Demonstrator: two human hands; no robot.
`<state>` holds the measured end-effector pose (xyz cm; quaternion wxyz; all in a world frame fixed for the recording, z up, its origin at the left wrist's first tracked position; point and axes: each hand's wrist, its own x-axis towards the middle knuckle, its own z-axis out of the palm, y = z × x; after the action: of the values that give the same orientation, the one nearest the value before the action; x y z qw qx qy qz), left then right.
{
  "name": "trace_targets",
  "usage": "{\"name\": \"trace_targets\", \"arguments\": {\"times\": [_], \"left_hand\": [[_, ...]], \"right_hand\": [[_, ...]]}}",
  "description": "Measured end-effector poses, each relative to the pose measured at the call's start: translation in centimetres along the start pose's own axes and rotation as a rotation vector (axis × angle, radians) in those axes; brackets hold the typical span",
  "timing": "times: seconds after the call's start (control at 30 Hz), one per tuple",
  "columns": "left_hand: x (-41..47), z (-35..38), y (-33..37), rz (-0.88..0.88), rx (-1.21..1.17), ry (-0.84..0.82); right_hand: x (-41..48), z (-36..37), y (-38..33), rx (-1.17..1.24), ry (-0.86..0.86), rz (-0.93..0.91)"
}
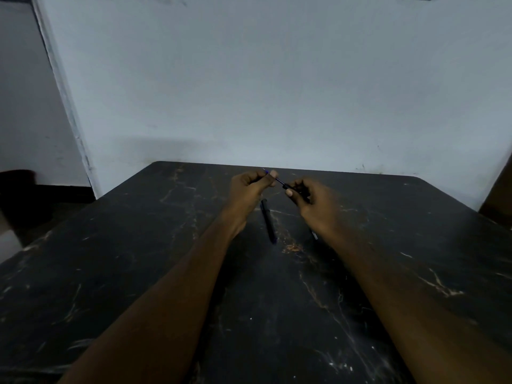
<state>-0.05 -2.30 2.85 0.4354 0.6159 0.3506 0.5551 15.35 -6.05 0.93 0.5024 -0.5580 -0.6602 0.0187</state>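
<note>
Both my hands are raised over the far middle of a dark marble-patterned table (138,273). My left hand (250,187) pinches a thin blue pen refill (277,178) between thumb and fingers. My right hand (310,198) grips a short black pen part (291,187) that the refill runs into. A dark pen (268,221) lies on the table below and between the hands. A small tip of another pen-like piece (314,234) shows beside my right wrist, mostly hidden.
A pale wall (277,92) stands right behind the table's far edge. A dark opening and floor lie at the left (25,195). A brown object (498,195) sits past the table's right corner.
</note>
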Motion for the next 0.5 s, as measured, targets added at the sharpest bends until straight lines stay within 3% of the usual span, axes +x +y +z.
{"name": "trace_targets", "arguments": {"times": [0.5], "left_hand": [[-0.16,-0.33,-0.17,0.053,0.018,-0.07]], "right_hand": [[-0.26,0.43,-0.04,0.001,0.073,-0.044]]}}
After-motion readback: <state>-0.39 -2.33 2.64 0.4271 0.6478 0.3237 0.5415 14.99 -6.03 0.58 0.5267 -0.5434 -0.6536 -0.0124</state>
